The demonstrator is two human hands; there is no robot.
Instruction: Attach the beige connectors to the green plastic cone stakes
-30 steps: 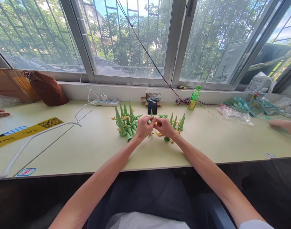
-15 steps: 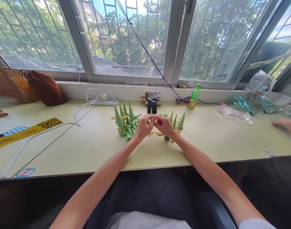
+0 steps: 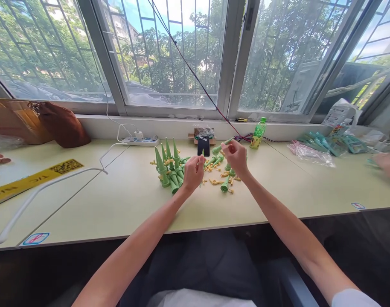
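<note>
My left hand [image 3: 193, 172] is closed in a pinch on a slim green pointed piece [image 3: 203, 152], whose tip shows above the fingertips. Most of that piece is hidden by the fingers. To its right, my right hand [image 3: 236, 155] pinches a green cone [image 3: 217, 149], tilted with its wide end to the left and narrow end up to the right. Left of my hands, several green cones stand upright in a cluster [image 3: 163, 170] with yellow bits on them. Loose yellow pieces [image 3: 216, 182] and a green cone lying down [image 3: 225, 185] are on the table between and below my hands.
Behind my hands lie a dark phone [image 3: 203, 146] and a small box. A power strip [image 3: 141, 140], a green drink bottle [image 3: 258, 134] and plastic bags [image 3: 312, 153] line the back. At far right is another person's hand [image 3: 387, 164]. A white cable [image 3: 54, 181] crosses the left side.
My hands were together and have parted. The right one moved right and up and now has a green cone in its fingers. My left hand stays nearly in place.
</note>
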